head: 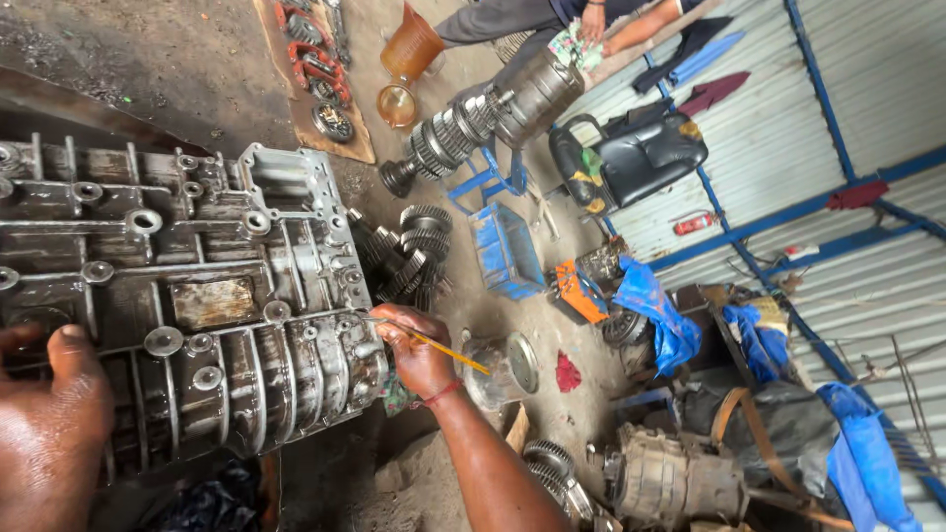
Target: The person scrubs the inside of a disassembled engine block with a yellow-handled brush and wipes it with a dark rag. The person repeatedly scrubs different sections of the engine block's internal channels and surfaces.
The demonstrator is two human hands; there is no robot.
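I am pinching a thin yellow-handled brush in my right hand, working its tip along the edge of the grimy gearbox casing. My left hand is pressing flat on the casing, steadying it; short, light strokes suit best.

Cast metal, dull grey and greasy, ribbed and rough on the gearbox casing under the left hand; thin yellow stick, smooth like plastic or painted wood, pinched in the right hand at 3 o'clock of the casing. Toothed steel with an oily sheen on the gear shaft at 1 o'clock, glossy black upholstery on the seat, corrugated sheet metal painted pale on the wall. Packed, dusty, matt earth for the floor.
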